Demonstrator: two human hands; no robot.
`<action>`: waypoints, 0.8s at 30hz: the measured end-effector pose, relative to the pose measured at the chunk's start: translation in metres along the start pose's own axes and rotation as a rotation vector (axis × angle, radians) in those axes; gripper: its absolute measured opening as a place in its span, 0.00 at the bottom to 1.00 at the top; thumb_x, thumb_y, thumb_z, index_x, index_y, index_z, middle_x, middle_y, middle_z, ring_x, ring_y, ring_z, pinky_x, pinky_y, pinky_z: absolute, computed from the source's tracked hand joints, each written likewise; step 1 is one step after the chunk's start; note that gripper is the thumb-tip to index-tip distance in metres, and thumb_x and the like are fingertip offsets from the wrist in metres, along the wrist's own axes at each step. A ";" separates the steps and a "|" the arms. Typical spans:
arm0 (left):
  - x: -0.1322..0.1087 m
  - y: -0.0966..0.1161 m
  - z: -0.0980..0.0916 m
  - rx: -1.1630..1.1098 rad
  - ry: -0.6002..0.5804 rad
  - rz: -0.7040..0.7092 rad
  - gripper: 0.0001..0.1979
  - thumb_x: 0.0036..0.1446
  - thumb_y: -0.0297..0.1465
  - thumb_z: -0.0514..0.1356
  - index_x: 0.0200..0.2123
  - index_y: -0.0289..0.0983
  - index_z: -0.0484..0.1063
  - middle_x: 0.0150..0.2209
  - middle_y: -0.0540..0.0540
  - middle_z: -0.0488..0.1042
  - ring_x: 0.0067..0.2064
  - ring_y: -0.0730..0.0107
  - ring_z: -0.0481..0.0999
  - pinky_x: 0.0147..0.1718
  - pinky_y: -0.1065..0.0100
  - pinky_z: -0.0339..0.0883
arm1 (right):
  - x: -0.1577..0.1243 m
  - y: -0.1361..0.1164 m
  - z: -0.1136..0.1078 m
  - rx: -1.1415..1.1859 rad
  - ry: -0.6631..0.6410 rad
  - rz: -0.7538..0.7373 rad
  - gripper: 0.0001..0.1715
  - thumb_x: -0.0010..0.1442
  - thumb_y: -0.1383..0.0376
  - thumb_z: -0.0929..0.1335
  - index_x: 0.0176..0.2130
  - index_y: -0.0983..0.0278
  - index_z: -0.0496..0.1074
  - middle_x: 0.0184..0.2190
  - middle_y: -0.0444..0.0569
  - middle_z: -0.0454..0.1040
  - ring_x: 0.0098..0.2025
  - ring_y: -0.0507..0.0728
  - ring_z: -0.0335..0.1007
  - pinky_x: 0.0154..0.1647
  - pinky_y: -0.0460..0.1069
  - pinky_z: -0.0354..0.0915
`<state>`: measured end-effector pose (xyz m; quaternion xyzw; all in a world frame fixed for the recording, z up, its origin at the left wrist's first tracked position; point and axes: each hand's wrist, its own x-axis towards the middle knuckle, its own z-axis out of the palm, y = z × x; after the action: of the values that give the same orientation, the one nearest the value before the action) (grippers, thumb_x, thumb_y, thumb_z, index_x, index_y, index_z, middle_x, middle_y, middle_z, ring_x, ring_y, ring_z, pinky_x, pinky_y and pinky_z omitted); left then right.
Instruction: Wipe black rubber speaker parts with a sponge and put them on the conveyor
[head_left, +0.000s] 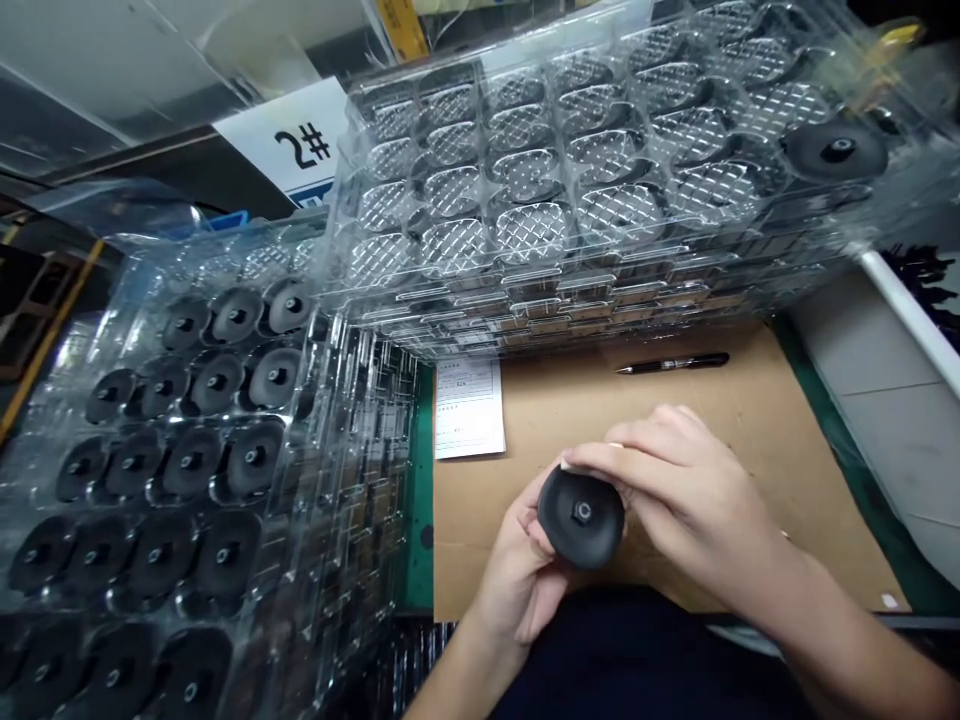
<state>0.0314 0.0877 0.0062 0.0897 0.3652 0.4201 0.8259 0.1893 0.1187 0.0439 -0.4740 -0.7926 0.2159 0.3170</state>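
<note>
Black dished part (581,530) is being gripped by the curled fingers of the left hand (517,575), above a cardboard sheet (787,450). Its upper rim is being touched by fingertips of the right hand (682,475); whether these are gripping cannot be told. Pen (673,364) and paper slip (469,408) are being borne by the sheet. Similar parts (204,388) are being held in the clear tray stack (352,500) at left.

Black part (581,512) smooth, matt; trays (525,288) glossy, transparent plastic; brown cardboard (772,460) matt.
</note>
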 end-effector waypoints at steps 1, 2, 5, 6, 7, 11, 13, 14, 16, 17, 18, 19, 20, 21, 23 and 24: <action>0.000 0.000 -0.001 -0.019 -0.025 -0.028 0.26 0.47 0.33 0.67 0.51 0.36 0.70 0.46 0.43 0.74 0.47 0.61 0.73 0.49 0.66 0.66 | -0.001 -0.002 0.001 -0.021 0.018 -0.009 0.15 0.63 0.69 0.61 0.45 0.59 0.72 0.37 0.45 0.75 0.32 0.52 0.60 0.34 0.50 0.56; 0.001 0.000 -0.003 -0.035 -0.044 -0.053 0.25 0.48 0.32 0.66 0.51 0.36 0.69 0.45 0.44 0.75 0.47 0.62 0.74 0.48 0.67 0.66 | -0.001 -0.003 0.002 0.002 0.032 -0.051 0.14 0.63 0.68 0.61 0.45 0.59 0.72 0.37 0.45 0.75 0.32 0.51 0.60 0.34 0.51 0.55; 0.000 0.001 -0.004 -0.059 -0.066 -0.061 0.22 0.49 0.32 0.65 0.48 0.36 0.71 0.43 0.46 0.75 0.46 0.63 0.74 0.48 0.69 0.66 | 0.000 0.004 0.003 0.184 -0.002 -0.123 0.15 0.63 0.69 0.61 0.45 0.57 0.72 0.38 0.44 0.75 0.35 0.51 0.64 0.38 0.50 0.58; -0.002 0.003 -0.004 -0.069 -0.078 -0.062 0.21 0.49 0.33 0.66 0.48 0.36 0.71 0.44 0.46 0.75 0.46 0.61 0.74 0.47 0.68 0.67 | -0.001 0.010 0.002 0.214 -0.009 -0.067 0.16 0.63 0.70 0.60 0.45 0.57 0.73 0.38 0.44 0.75 0.37 0.51 0.65 0.40 0.50 0.59; -0.003 0.004 -0.004 -0.084 -0.096 -0.072 0.22 0.49 0.35 0.66 0.48 0.37 0.71 0.46 0.45 0.75 0.47 0.59 0.74 0.47 0.66 0.68 | -0.002 0.017 0.002 0.216 -0.003 0.028 0.16 0.63 0.70 0.61 0.45 0.57 0.73 0.39 0.43 0.75 0.39 0.52 0.66 0.40 0.49 0.60; -0.009 0.011 -0.007 -0.159 -0.167 -0.145 0.27 0.47 0.40 0.66 0.51 0.40 0.68 0.54 0.40 0.69 0.51 0.49 0.72 0.45 0.60 0.69 | -0.028 0.038 0.007 0.183 -0.029 0.450 0.12 0.62 0.62 0.62 0.42 0.57 0.74 0.36 0.45 0.75 0.36 0.52 0.70 0.32 0.46 0.64; -0.012 0.013 -0.008 -0.172 -0.167 -0.147 0.25 0.49 0.37 0.65 0.50 0.40 0.68 0.52 0.40 0.71 0.50 0.50 0.73 0.45 0.61 0.69 | -0.050 0.040 0.018 0.221 -0.152 0.553 0.15 0.62 0.60 0.62 0.44 0.58 0.74 0.36 0.47 0.75 0.36 0.53 0.71 0.31 0.46 0.66; -0.012 0.014 -0.008 -0.172 -0.168 -0.148 0.23 0.49 0.35 0.65 0.50 0.40 0.69 0.51 0.40 0.71 0.49 0.51 0.73 0.44 0.61 0.70 | -0.061 0.039 0.024 0.252 -0.206 0.576 0.16 0.62 0.59 0.61 0.44 0.58 0.73 0.37 0.48 0.75 0.36 0.54 0.72 0.33 0.47 0.67; -0.014 0.014 -0.007 -0.167 -0.172 -0.152 0.23 0.49 0.33 0.66 0.49 0.40 0.69 0.50 0.41 0.72 0.48 0.52 0.74 0.43 0.61 0.70 | -0.078 0.037 0.035 0.310 -0.253 0.596 0.16 0.62 0.58 0.62 0.45 0.59 0.73 0.38 0.49 0.76 0.38 0.56 0.72 0.34 0.48 0.68; -0.015 0.015 -0.006 -0.164 -0.178 -0.154 0.23 0.48 0.32 0.66 0.49 0.40 0.69 0.50 0.42 0.72 0.48 0.52 0.74 0.43 0.61 0.70 | -0.084 0.036 0.038 0.326 -0.254 0.609 0.17 0.62 0.58 0.61 0.44 0.60 0.74 0.39 0.49 0.76 0.38 0.56 0.72 0.34 0.48 0.68; -0.015 0.015 -0.005 -0.160 -0.183 -0.154 0.24 0.47 0.32 0.67 0.49 0.40 0.69 0.50 0.42 0.72 0.48 0.52 0.74 0.43 0.61 0.70 | -0.086 0.034 0.038 0.328 -0.232 0.627 0.17 0.62 0.58 0.61 0.44 0.60 0.74 0.39 0.49 0.76 0.39 0.56 0.72 0.34 0.48 0.68; -0.016 0.015 -0.004 -0.153 -0.187 -0.154 0.25 0.46 0.32 0.68 0.49 0.40 0.69 0.49 0.42 0.72 0.48 0.52 0.74 0.43 0.61 0.70 | -0.084 0.030 0.034 0.311 -0.185 0.644 0.16 0.62 0.58 0.61 0.44 0.60 0.74 0.40 0.49 0.76 0.40 0.56 0.72 0.35 0.48 0.68; -0.017 0.015 -0.003 -0.145 -0.189 -0.155 0.25 0.45 0.32 0.68 0.48 0.40 0.70 0.49 0.42 0.73 0.47 0.53 0.75 0.43 0.62 0.70 | -0.080 0.026 0.028 0.278 -0.115 0.654 0.15 0.62 0.58 0.62 0.44 0.59 0.74 0.41 0.48 0.75 0.41 0.56 0.72 0.35 0.48 0.67; -0.018 0.015 -0.002 -0.134 -0.190 -0.155 0.26 0.44 0.32 0.69 0.48 0.39 0.70 0.49 0.42 0.73 0.47 0.53 0.75 0.43 0.62 0.70 | -0.074 0.019 0.020 0.235 -0.025 0.645 0.14 0.62 0.59 0.62 0.44 0.58 0.73 0.42 0.47 0.75 0.41 0.55 0.71 0.35 0.48 0.66; -0.020 0.013 -0.002 -0.105 -0.185 -0.144 0.26 0.43 0.33 0.69 0.48 0.39 0.70 0.48 0.41 0.73 0.47 0.53 0.75 0.43 0.61 0.70 | -0.057 0.002 0.003 0.136 0.172 0.525 0.14 0.60 0.64 0.65 0.46 0.56 0.72 0.42 0.45 0.75 0.40 0.54 0.70 0.37 0.48 0.64; -0.021 0.012 -0.002 -0.089 -0.172 -0.133 0.25 0.44 0.33 0.69 0.48 0.38 0.70 0.47 0.41 0.73 0.46 0.54 0.75 0.44 0.60 0.69 | -0.049 -0.007 -0.004 0.092 0.225 0.400 0.16 0.59 0.66 0.66 0.48 0.55 0.71 0.42 0.44 0.75 0.38 0.53 0.69 0.38 0.48 0.63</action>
<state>0.0144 0.0786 0.0212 0.0641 0.2792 0.3708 0.8834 0.2046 0.0722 0.0370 -0.6277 -0.6319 0.2562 0.3756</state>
